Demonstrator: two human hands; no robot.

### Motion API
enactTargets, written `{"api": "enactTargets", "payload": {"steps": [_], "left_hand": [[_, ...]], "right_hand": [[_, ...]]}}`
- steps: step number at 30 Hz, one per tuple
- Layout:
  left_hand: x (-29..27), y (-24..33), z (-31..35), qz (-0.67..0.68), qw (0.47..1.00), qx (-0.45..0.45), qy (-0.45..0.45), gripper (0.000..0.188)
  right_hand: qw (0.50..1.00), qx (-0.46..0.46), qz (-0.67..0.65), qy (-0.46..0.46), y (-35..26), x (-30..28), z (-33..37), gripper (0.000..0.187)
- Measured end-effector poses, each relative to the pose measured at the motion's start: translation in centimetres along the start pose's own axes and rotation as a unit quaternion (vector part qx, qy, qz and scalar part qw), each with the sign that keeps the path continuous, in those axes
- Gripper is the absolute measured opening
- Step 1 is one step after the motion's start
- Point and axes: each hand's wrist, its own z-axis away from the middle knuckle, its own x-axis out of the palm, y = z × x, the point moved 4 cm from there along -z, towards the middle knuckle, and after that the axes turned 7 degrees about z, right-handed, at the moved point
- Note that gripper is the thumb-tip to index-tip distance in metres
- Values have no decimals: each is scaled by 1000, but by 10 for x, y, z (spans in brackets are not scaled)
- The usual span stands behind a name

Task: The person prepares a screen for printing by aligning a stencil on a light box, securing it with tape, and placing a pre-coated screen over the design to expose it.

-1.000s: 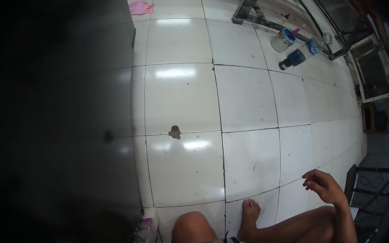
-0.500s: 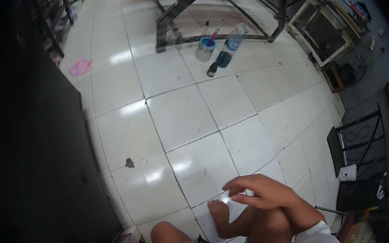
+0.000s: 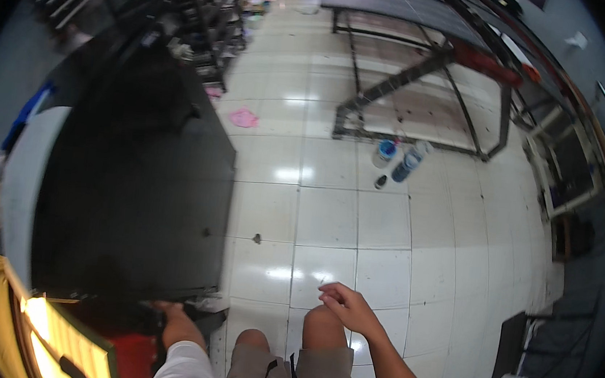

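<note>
My left hand reaches out at the lower left, by the near edge of a large black flat-sided cabinet. Its fingers run into the dark there, so their grip is hidden. Over my right knee hangs my right hand, fingers loosely bent and apart, holding nothing. Close to the left hand, a pale, crumpled-looking item lies at the cabinet's near corner. Below that hand is a red surface, partly covered by my sleeve.
A brightly lit yellow panel stands at the lower left. Ahead, a blue-rimmed tub, a bottle of bluish liquid and a small dark bottle stand by a metal-framed table. A pink cloth lies on the tiles.
The view has swung left, showing more of the black cabinet and the lit yellow panel. My left arm has come into view. My right hand stays near the right knee.
</note>
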Motion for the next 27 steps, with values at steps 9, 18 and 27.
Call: {"api": "enactTargets", "payload": {"steps": [9,18,27], "left_hand": [[-101,3,209,-51,956,-214,-196,90],[-201,331,411,-298,644,504,-492,14],[-339,522,317,-302,686,405,-523,9]], "right_hand": [[979,32,-44,-196,-116,59,61,24],[851,-391,294,-193,-365,164,77,72],[657,-275,241,-659,-473,381,185,39]]}}
